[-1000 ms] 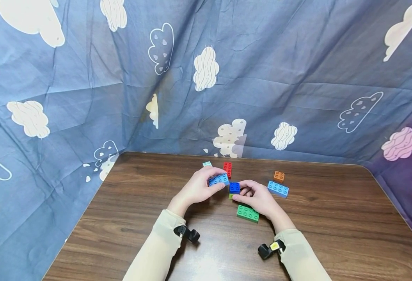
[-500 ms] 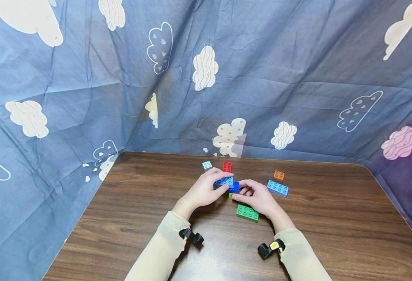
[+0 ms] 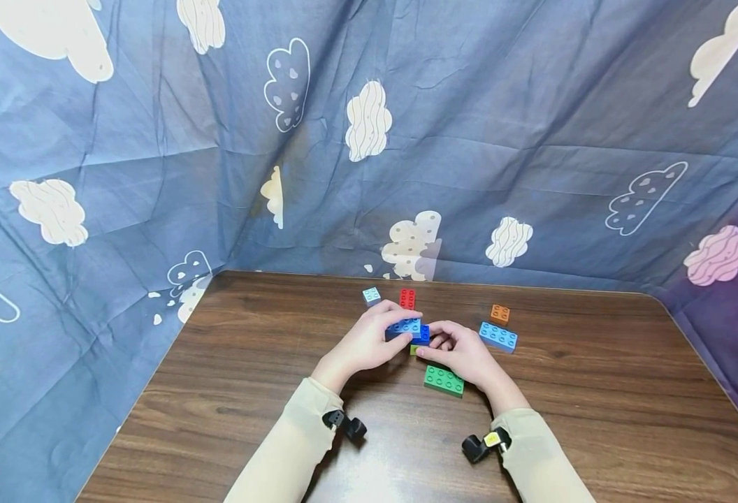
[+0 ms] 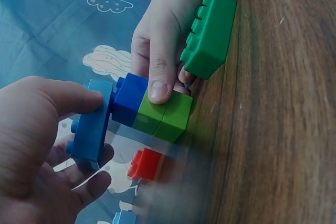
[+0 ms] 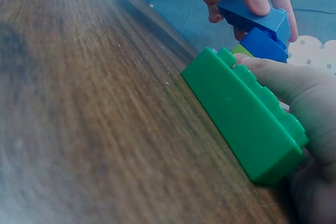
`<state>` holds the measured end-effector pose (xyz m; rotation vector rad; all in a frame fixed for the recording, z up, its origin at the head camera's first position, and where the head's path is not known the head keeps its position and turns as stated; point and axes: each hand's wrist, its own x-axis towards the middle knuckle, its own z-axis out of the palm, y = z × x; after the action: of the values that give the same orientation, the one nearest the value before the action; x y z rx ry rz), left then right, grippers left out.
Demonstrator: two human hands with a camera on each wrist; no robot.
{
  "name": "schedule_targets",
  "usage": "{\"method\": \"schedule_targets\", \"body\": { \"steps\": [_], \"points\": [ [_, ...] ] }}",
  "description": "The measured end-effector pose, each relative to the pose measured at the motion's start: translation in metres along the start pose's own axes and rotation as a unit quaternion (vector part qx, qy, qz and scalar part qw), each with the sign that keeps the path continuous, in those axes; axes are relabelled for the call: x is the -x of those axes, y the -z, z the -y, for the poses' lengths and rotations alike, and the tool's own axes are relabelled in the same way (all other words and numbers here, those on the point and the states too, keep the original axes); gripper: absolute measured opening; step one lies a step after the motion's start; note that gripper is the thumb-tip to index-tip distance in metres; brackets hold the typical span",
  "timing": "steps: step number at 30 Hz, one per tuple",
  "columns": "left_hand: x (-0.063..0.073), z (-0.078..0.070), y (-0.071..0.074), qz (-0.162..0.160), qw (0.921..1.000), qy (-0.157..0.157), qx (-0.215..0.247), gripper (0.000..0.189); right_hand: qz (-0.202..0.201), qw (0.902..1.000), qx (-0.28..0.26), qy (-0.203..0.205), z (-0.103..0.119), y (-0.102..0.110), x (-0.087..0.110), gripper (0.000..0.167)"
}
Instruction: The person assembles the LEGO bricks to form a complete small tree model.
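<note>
My left hand pinches a medium-blue eight-stud building brick between thumb and fingers. One end of it lies over a small dark blue brick, which tops two lime green bricks. In the left wrist view, the blue brick's underside meets the dark blue studs at a slight slant. My right hand steadies this little stack, its thumb pressed on the lime part and its other fingers behind. Right beside that hand, a green eight-stud brick lies on the table.
Behind the left hand are a red brick and a small pale blue brick. To the right lie an orange brick and another blue brick. A cloud-patterned cloth hangs along the back edge of the wooden table.
My left hand has moved right with the medium-blue brick, from beside the stack to over the dark blue brick. The right hand has kept its place on the stack.
</note>
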<state>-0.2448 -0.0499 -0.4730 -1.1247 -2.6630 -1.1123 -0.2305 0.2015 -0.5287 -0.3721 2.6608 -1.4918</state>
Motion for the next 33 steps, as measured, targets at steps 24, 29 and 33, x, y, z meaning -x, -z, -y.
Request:
{"method": "schedule_targets", "body": {
  "steps": [24,29,33],
  "points": [
    [0.0,-0.0033,0.0017,0.002,0.9997,-0.003,-0.023,0.042,0.001,1.0,0.005,0.001,0.0008,0.0001,-0.0007,0.045],
    [-0.0003,-0.0041,0.0017,0.005,0.9994,0.001,-0.034,0.041,0.002,1.0,0.006,0.002,0.0011,0.0005,-0.0007,0.044],
    [-0.0003,-0.0059,0.0023,0.006,0.9993,0.003,-0.037,0.041,0.001,1.0,0.003,0.002,0.0011,0.0006,-0.0005,0.044]
  ]
}}
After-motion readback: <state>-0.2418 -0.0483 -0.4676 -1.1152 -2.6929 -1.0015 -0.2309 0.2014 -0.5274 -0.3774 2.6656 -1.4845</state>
